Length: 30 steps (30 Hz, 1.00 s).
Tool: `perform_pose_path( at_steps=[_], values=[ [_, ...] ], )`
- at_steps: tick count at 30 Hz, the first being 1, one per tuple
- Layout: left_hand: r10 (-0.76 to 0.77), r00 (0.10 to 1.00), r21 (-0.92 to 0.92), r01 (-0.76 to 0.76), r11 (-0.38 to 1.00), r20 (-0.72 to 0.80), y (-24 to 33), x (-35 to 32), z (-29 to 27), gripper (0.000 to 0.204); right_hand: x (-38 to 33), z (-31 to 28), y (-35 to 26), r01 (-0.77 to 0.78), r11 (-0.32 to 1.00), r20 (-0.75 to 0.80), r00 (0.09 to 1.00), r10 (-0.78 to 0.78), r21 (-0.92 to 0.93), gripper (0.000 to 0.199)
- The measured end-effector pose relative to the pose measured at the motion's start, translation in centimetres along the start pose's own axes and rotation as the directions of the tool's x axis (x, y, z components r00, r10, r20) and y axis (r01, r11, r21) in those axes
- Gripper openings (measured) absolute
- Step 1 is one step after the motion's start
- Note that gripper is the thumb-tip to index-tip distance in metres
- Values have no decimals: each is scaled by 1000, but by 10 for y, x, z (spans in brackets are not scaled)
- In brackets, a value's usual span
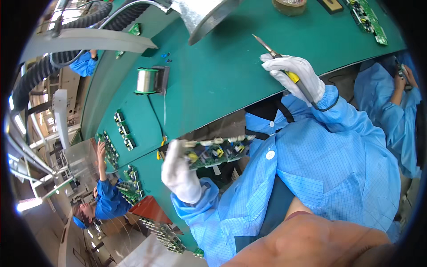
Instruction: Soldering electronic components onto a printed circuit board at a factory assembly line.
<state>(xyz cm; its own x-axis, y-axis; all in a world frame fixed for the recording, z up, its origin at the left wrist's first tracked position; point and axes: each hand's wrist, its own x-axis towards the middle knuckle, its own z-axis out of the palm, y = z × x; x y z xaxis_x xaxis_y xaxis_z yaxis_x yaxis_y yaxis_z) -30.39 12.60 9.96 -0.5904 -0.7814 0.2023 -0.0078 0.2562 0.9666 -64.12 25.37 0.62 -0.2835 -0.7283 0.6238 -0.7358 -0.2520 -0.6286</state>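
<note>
My left grip point(181, 173) is holding the left end of a populated circuit board point(219, 151), closed on it, though blur is hiding how my fingers are wrapping the edge. The board's long axis is running nearly sideways from that grip, its free end tilting slightly up in front of my chest. My right grip point(303, 69) is curling closed around a soldering iron point(292, 76), well apart from the board, up and to its right. The iron's tip is pointing up and left over the desk point(213, 84), away from the board; I am judging that offset to be the relation that matters. The solder wire spool point(147, 81) is standing up and left of the board.
</note>
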Motion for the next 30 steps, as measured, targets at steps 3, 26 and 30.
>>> perform_pose_path(
  at_steps=[3, 26, 30],
  values=[
    [224, 973, 182, -211, 960, -53, 8, 21, 3, 52, -6, 2, -3, -28, 979, -70, 997, 43, 202, 20],
    [34, 996, 271, -54, 961, 81, -44, 90, 120, 61, 7, -83, -22, -129, 829, -433, 804, 409, 544, 26],
    [-126, 957, 200, 73, 977, 263, -39, 85, 131, 61, 10, -111, -28, -155, 940, -540, 785, 303, 303, 21]
  ],
)
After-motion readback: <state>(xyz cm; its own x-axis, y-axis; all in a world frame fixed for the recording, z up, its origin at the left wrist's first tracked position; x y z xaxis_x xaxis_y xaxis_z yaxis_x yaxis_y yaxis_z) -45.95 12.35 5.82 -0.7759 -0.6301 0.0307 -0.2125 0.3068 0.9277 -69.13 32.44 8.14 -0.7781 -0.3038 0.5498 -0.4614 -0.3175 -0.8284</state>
